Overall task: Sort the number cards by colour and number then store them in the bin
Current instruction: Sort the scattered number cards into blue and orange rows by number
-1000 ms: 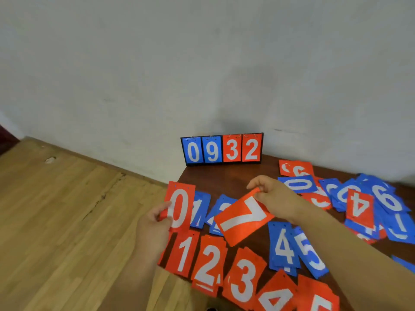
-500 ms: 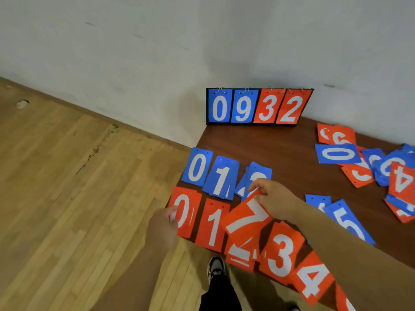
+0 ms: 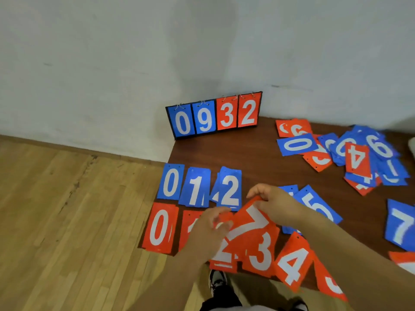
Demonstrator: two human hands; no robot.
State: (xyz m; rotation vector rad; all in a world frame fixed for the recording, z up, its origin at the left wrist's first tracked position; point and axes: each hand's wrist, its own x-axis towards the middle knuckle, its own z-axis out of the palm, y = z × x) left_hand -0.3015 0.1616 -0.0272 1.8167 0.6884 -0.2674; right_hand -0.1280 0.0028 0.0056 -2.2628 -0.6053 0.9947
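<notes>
Between both hands: red 7 card (image 3: 249, 223), tilted, white numeral.

Right hand (image 3: 276, 205) pinches the red 7 card (image 3: 251, 223) up top, blurry left hand (image 3: 208, 230) at its lower corner. Blue 2 card (image 3: 230, 189) just left of the grip, red 3 card (image 3: 260, 254) below.

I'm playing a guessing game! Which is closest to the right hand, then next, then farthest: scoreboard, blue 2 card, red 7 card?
1. Red 7 card: pinched in the right hand.
2. Blue 2 card: just left of it.
3. Scoreboard: far back, by the wall.
</notes>
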